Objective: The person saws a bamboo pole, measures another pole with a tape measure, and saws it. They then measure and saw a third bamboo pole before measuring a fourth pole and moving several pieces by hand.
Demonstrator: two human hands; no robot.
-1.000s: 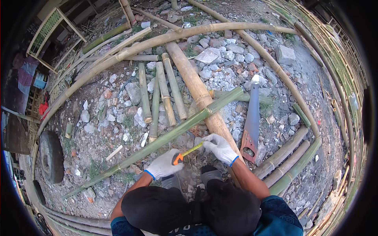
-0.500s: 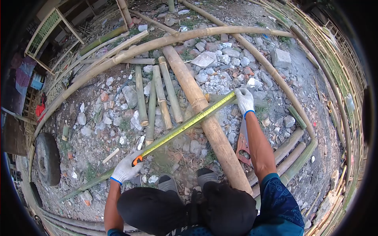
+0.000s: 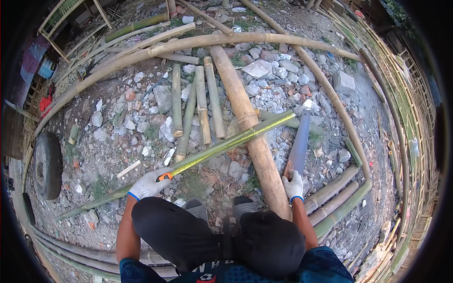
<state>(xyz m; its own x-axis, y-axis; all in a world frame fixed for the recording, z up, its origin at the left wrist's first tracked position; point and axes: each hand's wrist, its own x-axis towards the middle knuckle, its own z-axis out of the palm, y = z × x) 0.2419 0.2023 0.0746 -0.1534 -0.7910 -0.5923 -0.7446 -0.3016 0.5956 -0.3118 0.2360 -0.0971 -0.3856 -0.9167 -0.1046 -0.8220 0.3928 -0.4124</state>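
In a white glove with a blue cuff, my left hand (image 3: 151, 184) is closed round an orange tape measure (image 3: 165, 177), against a long green bamboo pole (image 3: 101, 202). The yellow tape blade (image 3: 236, 141) stays drawn out along the pole up to its far end. That pole lies slantwise across a thick tan bamboo log (image 3: 257, 146). My gloved right hand (image 3: 293, 184) is closed on the handle end of a handsaw (image 3: 299, 141), right of the log. The saw's blade points away from me, and most of its handle is hidden by the glove.
Several short bamboo pieces (image 3: 201, 104) lie beyond the pole. A long curved bamboo pole (image 3: 188, 43) arches across the back. Thicker bamboo lengths (image 3: 332, 191) lie to the right. A tyre (image 3: 48, 165) stands at left. Stones and rubble cover the ground.
My right hand has left the far end of the pole and tape and come back toward me onto the saw's handle. My left hand still holds the tape measure.
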